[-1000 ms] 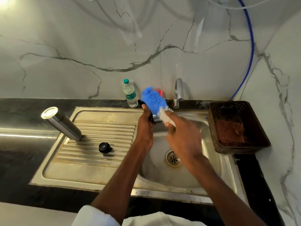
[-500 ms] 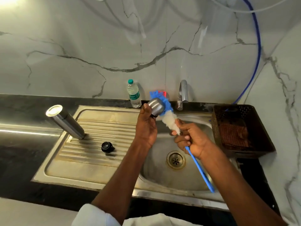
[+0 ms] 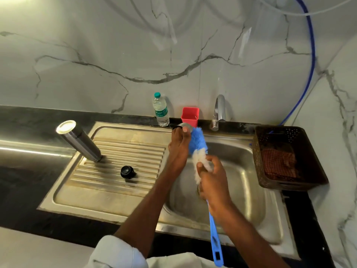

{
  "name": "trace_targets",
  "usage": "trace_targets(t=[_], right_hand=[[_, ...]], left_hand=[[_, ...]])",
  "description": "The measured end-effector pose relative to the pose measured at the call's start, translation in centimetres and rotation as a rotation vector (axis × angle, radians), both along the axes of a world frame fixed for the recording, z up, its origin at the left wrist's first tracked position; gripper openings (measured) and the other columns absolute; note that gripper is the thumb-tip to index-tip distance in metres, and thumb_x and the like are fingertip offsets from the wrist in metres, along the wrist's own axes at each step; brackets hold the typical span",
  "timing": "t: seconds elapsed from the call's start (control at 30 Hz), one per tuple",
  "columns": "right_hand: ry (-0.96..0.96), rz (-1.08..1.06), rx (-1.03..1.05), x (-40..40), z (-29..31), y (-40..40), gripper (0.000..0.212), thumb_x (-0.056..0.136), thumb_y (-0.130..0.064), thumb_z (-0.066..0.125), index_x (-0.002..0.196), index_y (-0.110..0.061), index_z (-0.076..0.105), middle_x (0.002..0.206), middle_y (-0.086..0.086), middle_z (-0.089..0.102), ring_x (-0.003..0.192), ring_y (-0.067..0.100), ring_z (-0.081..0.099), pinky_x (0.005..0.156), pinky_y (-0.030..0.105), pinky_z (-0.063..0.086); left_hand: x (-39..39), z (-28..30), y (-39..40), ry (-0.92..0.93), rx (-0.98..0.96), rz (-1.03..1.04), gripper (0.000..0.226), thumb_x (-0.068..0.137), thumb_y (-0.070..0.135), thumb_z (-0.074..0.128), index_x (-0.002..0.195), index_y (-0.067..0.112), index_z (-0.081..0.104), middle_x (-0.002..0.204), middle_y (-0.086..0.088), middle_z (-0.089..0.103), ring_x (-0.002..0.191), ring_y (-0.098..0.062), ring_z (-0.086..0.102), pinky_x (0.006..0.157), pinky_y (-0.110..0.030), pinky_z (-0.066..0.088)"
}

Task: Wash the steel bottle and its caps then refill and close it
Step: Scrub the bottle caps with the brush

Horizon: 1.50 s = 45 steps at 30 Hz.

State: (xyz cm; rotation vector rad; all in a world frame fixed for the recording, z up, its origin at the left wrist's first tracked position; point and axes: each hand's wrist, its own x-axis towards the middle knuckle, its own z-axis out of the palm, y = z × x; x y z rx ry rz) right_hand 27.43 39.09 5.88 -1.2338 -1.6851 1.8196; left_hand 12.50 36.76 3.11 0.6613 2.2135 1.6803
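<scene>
Sink (image 3: pixel 123 192) steel, marble wall | left hand (image 3: pixel 178 144) grips cap (image 3: pixel 185 126) | right hand (image 3: pixel 211 178) grips brush (image 3: pixel 199 144)

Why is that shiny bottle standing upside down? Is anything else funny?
The steel bottle stands mouth-down on the ribbed drainboard, probably draining. Its black inner cap sits loose beside it, apart. Nothing looks spilled or broken.

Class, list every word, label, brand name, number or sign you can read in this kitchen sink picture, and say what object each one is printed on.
Plastic water bottle, green label: white script lettering is there, but it is too small and blurred to read.
Steel bottle, black cap, red cup, blue brush, brown basket: no text visible.
Nothing else in the picture carries readable writing or numbers.
</scene>
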Motion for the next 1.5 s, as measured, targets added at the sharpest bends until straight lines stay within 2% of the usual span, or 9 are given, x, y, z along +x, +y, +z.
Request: trace_targets(t=[0.2,0.43,0.6,0.73,0.87,1.0,1.1,1.3,1.5], right_hand=[[-0.143,0.101,0.887,1.3,-1.6,0.7,0.039,0.104,-0.024,0.057,0.143,-0.028,0.053,0.112,0.005,0.067,0.092,0.029,0.067,0.073,0.041,0.052],[-0.271,0.338,1.007,2.1,1.1,1.9,0.048,0.104,-0.033,0.054,0.149,-0.045,0.044,0.125,-0.003,0.064,0.102,0.029,0.065,0.079,0.044,0.056],[-0.172,0.213,0.681,-0.4,4.1,4.6,0.043,0.103,-0.032,0.054,0.144,-0.043,0.053,0.133,-0.001,0.068,0.116,0.025,0.065,0.093,0.036,0.052],[-0.076,0.193,0.067,-1.6,5.2,6.3,0.036,0.104,-0.023,0.052,0.134,-0.040,0.062,0.101,0.005,0.072,0.051,0.008,0.047,0.046,0.022,0.035],[0.041,0.201,-0.331,-1.3,3.6,3.9,0.038,0.106,-0.012,0.045,0.130,-0.036,0.062,0.084,0.013,0.059,0.040,0.006,0.031,0.035,0.016,0.022],[-0.092,0.222,0.578,-0.9,2.1,-1.3,0.045,0.102,-0.022,0.059,0.144,-0.036,0.055,0.121,0.008,0.073,0.098,0.028,0.069,0.081,0.031,0.053],[-0.244,0.235,0.785,-2.2,1.1,-0.1,0.048,0.102,-0.025,0.055,0.147,-0.039,0.050,0.124,0.011,0.071,0.110,0.038,0.064,0.088,0.045,0.053],[0.176,0.269,-0.573,-4.1,0.8,-0.5,0.026,0.107,-0.019,0.047,0.129,-0.029,0.058,0.077,0.012,0.053,0.036,0.003,0.028,0.033,0.012,0.022],[0.270,0.220,-0.937,-5.2,1.7,-4.6,0.025,0.106,-0.010,0.038,0.119,-0.022,0.055,0.065,0.010,0.048,0.034,0.001,0.027,0.029,0.011,0.020]], left_hand=[[2.6,2.0,0.5,-0.360,0.132,-0.215,0.116,0.071,0.105,0.034,0.157,0.028,0.045,0.146,0.000,0.063,0.130,-0.014,0.064,0.107,-0.039,0.055],[0.6,4.8,-1.3,-0.405,0.366,-0.080,0.062,0.099,0.070,0.018,0.131,0.041,0.063,0.133,0.006,0.073,0.129,-0.018,0.066,0.117,-0.050,0.047],[0.9,2.7,-2.9,-0.432,0.364,-0.195,0.025,0.104,0.031,0.058,0.122,0.015,0.066,0.122,-0.002,0.075,0.118,-0.020,0.067,0.110,-0.042,0.049],[-0.7,2.1,-4.7,-0.690,0.646,-0.188,0.030,0.095,0.020,0.069,0.121,0.008,0.067,0.128,-0.015,0.069,0.121,-0.027,0.065,0.114,-0.043,0.045],[-2.4,2.1,-5.7,-0.852,0.821,0.006,0.025,0.085,0.021,0.077,0.109,0.015,0.069,0.124,-0.012,0.070,0.114,-0.025,0.066,0.105,-0.038,0.044],[-2.0,2.5,-5.9,-0.724,0.690,0.051,0.005,0.098,0.020,0.061,0.101,0.018,0.064,0.107,-0.003,0.075,0.096,-0.016,0.069,0.086,-0.030,0.054],[-1.6,2.6,-6.5,-0.640,0.602,-0.046,0.008,0.106,0.014,0.055,0.107,0.013,0.063,0.112,-0.008,0.074,0.101,-0.020,0.070,0.088,-0.030,0.058],[-3.5,2.9,-7.7,-0.483,0.577,-0.081,0.016,0.107,0.016,0.053,0.115,0.007,0.064,0.110,-0.006,0.076,0.102,-0.015,0.073,0.091,-0.028,0.058],[-6.8,-0.6,-9.8,0.048,-0.038,-0.065,0.028,0.099,0.037,0.055,0.109,0.013,0.067,0.101,-0.009,0.072,0.098,-0.003,0.064,0.117,-0.065,0.031]])
